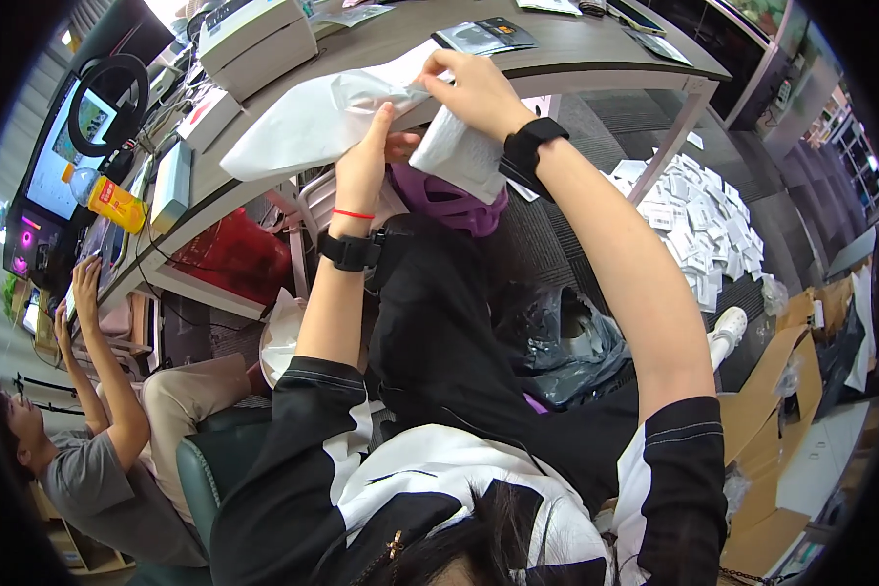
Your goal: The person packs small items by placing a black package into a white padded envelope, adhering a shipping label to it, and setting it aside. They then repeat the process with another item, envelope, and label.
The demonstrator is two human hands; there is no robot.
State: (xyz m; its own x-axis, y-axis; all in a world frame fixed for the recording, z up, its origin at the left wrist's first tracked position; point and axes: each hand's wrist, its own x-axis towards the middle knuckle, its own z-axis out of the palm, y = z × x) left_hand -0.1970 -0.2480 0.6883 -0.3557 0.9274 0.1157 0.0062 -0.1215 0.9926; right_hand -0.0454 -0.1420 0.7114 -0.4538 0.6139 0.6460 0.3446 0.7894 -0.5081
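A long white plastic mailing bag (308, 122) stretches across the near edge of the desk, its far-left corner flaring out over the tabletop. My left hand (366, 156) is closed around its lower side, thumb on top and fingers curled beneath. With thumb and forefinger, my right hand (469, 93) pinches the bag's right end. Just below the right hand hangs a white quilted-looking packet (457, 156). Whether it is joined to the bag or separate, I cannot tell. A dark flat packet (485, 36) lies on the desk (586, 44) beyond my right hand.
A white printer (254, 44) and an orange-labelled bottle (107, 198) stand along the left. Another person (107, 459) sits there. Below are a purple basket (449, 200) and a black plastic bag (562, 342). Many white packets (693, 225) heap on the right floor near open cardboard (776, 439).
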